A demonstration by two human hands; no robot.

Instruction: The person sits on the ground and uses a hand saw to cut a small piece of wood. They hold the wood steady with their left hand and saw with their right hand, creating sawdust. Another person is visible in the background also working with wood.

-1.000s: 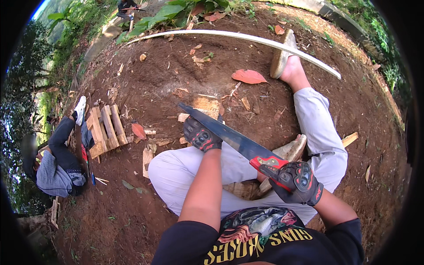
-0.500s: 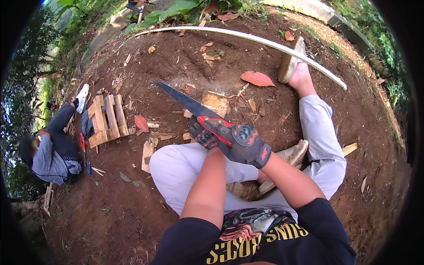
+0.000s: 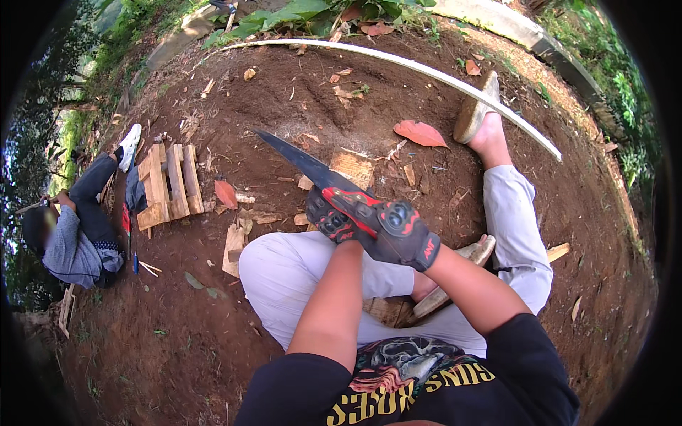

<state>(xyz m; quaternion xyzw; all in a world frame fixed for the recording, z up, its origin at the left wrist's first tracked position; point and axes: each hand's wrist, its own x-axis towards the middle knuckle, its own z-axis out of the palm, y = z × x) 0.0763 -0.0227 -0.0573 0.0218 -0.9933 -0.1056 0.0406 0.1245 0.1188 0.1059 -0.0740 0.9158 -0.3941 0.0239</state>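
A hand saw [image 3: 302,160] with a dark tapering blade and a red-and-black handle slants in front of me, its tip toward the far left. My right hand [image 3: 403,231], in a black-and-red glove, is closed around the handle. Gloved likewise, my left hand [image 3: 330,216] is curled against the handle's left side; its fingertips are hidden. Just beyond the saw sits a pale wood block [image 3: 353,167], partly covered by the blade and hands. Another piece of wood [image 3: 389,311] lies under my leg near my sandal [image 3: 465,266].
A slatted wooden piece [image 3: 170,186] stands at left beside a seated co-worker [image 3: 78,245]. A long pale strip [image 3: 398,60] arcs across the far ground, passing by my outstretched foot. Wood scraps [image 3: 234,248] and red leaves [image 3: 420,133] lie on the brown soil.
The whole view has shifted slightly. My hands and the saw keep nearly the same place relative to each other and the wood block.
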